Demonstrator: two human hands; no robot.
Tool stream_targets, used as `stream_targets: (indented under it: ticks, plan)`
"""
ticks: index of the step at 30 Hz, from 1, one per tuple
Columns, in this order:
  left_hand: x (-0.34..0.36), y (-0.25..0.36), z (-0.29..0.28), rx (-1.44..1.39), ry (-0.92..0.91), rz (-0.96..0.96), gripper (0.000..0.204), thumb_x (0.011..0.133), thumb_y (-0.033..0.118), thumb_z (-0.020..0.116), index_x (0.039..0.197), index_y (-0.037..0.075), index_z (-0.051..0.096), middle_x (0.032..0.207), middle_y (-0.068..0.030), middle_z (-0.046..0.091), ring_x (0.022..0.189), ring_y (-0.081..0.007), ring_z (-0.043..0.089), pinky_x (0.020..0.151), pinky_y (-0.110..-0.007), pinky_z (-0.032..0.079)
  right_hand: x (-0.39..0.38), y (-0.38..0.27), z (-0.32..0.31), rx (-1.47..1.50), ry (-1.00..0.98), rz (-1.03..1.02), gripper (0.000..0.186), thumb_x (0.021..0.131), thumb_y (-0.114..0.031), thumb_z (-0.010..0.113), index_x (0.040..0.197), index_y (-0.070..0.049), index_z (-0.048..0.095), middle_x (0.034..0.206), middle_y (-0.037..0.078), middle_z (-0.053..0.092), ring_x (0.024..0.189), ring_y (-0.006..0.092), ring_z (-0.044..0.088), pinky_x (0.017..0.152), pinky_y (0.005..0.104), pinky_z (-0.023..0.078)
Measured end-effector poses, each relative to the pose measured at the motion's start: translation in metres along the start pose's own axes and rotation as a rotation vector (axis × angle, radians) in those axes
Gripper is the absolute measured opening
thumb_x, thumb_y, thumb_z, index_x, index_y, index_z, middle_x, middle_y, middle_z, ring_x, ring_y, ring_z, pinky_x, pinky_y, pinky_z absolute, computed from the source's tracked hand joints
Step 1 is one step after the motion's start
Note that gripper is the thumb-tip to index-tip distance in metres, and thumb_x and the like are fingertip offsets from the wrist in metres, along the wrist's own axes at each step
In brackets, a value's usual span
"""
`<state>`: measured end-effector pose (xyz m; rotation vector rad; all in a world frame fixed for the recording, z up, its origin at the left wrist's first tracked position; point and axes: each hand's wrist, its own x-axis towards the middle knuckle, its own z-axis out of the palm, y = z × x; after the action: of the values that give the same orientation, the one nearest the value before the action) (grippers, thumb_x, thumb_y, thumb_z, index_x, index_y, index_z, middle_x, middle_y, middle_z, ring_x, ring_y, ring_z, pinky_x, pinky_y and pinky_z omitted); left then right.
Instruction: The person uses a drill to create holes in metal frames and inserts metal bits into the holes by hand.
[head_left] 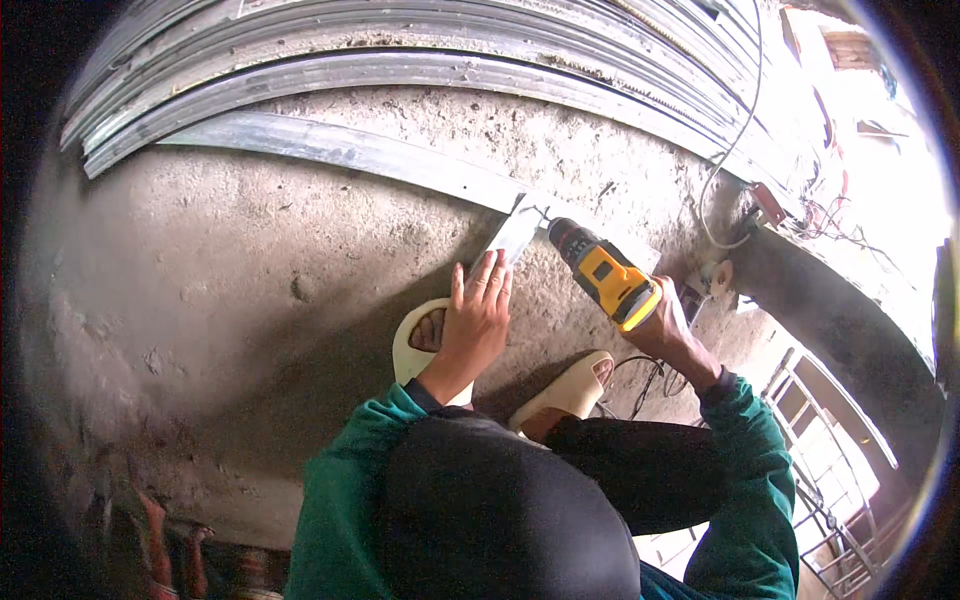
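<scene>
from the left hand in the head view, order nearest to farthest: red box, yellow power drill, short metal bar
1. Short metal bar: touched by the left hand.
2. Yellow power drill: to its right, in the right hand.
3. Red box: farther right, beyond the drill.

The long strip (330, 145) and short piece (515, 236) are smooth, faintly shiny metal; the bars (330, 72) are scuffed metal. The drill (606, 282) has a plastic body, the sleeves (750, 470) are matt cloth, the sandals (404, 350) perhaps foam, the floor (240, 260) rough.
</scene>
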<state>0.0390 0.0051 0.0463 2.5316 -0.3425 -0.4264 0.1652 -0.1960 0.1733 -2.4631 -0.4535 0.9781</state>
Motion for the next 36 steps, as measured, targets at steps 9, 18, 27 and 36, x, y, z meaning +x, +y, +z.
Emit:
stream_targets:
  ticks: [9,18,27,36]
  plan:
    - [0.002,-0.001,0.001,-0.007,-0.017,-0.010,0.060,0.080,0.026,0.055,0.131,-0.003,0.043,0.148,-0.0180,0.026,0.138,-0.0294,0.023,0.109,-0.054,0.019,0.006,-0.014,-0.011,0.027,-0.007,0.014,0.020,0.066,-0.003,0.067,0.084,-0.001,0.058,0.073,0.011,0.061,0.061,0.0246,0.063,0.057,0.0300,0.049]
    - [0.001,-0.002,-0.002,-0.066,-0.083,-0.030,0.057,0.086,0.020,0.045,0.137,-0.003,0.036,0.149,-0.0170,0.024,0.140,-0.0271,0.020,0.110,-0.052,0.020,0.003,-0.001,-0.011,-0.011,-0.088,0.101,0.044,0.068,-0.023,0.074,0.107,-0.006,0.061,0.080,0.013,0.067,0.067,0.0284,0.067,0.062,0.0347,0.053]
    - [0.002,-0.001,-0.011,-0.060,-0.102,-0.041,0.057,0.086,0.020,0.045,0.137,-0.003,0.036,0.149,-0.0169,0.024,0.140,-0.0265,0.020,0.110,-0.051,0.019,0.010,-0.028,-0.019,-0.007,-0.136,0.100,0.034,0.070,-0.008,0.069,0.101,0.000,0.059,0.078,0.014,0.064,0.067,0.0291,0.066,0.062,0.0335,0.051]
    - [0.003,0.000,-0.001,-0.067,-0.062,-0.042,0.057,0.082,0.021,0.050,0.133,-0.004,0.041,0.148,-0.0173,0.026,0.138,-0.0284,0.023,0.109,-0.053,0.021,0.024,-0.035,-0.024,-0.018,-0.094,0.108,0.040,0.070,-0.021,0.072,0.103,-0.003,0.058,0.084,0.016,0.066,0.074,0.0357,0.064,0.068,0.0418,0.051]
